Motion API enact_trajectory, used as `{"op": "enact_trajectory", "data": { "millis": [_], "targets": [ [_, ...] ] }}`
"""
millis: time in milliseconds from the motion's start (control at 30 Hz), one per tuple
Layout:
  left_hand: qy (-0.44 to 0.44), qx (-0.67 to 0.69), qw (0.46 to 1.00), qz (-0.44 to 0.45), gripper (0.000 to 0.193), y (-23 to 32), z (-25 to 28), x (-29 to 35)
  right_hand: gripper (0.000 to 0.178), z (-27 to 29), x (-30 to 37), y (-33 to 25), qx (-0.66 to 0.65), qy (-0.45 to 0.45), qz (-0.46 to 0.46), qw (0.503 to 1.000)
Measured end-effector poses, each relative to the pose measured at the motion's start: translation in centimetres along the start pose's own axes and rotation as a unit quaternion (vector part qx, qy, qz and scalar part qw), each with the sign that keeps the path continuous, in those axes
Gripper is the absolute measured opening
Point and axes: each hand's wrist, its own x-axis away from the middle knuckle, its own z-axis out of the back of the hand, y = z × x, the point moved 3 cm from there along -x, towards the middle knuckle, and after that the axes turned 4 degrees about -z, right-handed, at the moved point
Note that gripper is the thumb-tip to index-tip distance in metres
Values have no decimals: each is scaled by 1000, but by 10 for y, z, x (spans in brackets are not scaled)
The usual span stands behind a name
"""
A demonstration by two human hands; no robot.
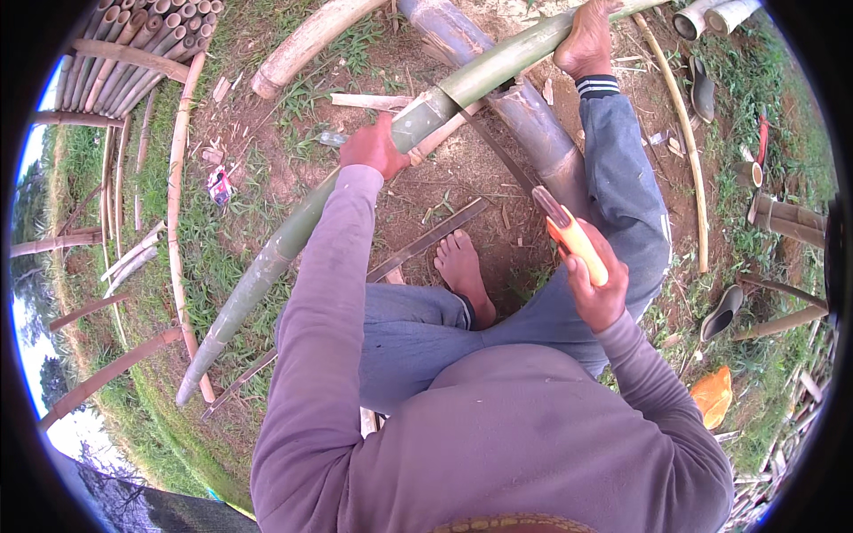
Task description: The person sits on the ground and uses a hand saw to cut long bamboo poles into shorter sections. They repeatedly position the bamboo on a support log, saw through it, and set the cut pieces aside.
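A long green bamboo pole [484, 73] slants from the lower left to the top right, lying across a thick grey bamboo log [533, 120]. My left hand [376, 147] grips the pole just left of a dark ring-like line around it. In my right hand [597, 280] is the orange handle of a handsaw [499, 153]. Its thin blade runs up and left to the pole at that line; how deep it sits in the bamboo I cannot tell. My right bare foot [586, 43] presses on the pole further up. The left foot [462, 271] stands on the soil.
A flat dark strip [426, 240] lies on the ground near my left foot. Cut bamboo [311, 44] is at the upper left, with stacked poles [133, 62] beyond. To the right are dark shoes [721, 313], an orange bag [713, 395] and more bamboo pieces [786, 220].
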Motion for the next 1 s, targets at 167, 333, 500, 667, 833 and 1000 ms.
{"op": "enact_trajectory", "data": {
  "millis": [167, 333, 500, 667, 833, 1000],
  "targets": [
    [3, 4, 1000, -11, 76, 7, 1, -4, 48, -34, -48, 6, 15, 10, 22, 1000],
    [1, 6, 1000, -6, 75, 12, 8, -1, 44, -107, -143, -6, 61, 16, -8, 998],
    [1, 16, 1000, -5, 74, 0, 2, 2, 49, 4, 1, -1, 10, -5, 1, 1000],
    [6, 7, 1000, -20, 72, 5, 1, -4, 47, -37, -44, 11, 22, 8, 14, 1000],
    [11, 10, 1000, -16, 74, 10, 9, -3, 43, -96, -135, -2, 40, 19, -17, 999],
    [7, 22, 1000, -7, 75, 0, 2, 5, 45, 5, 1, -6, -21, -27, -42, 999]
  ]
}}
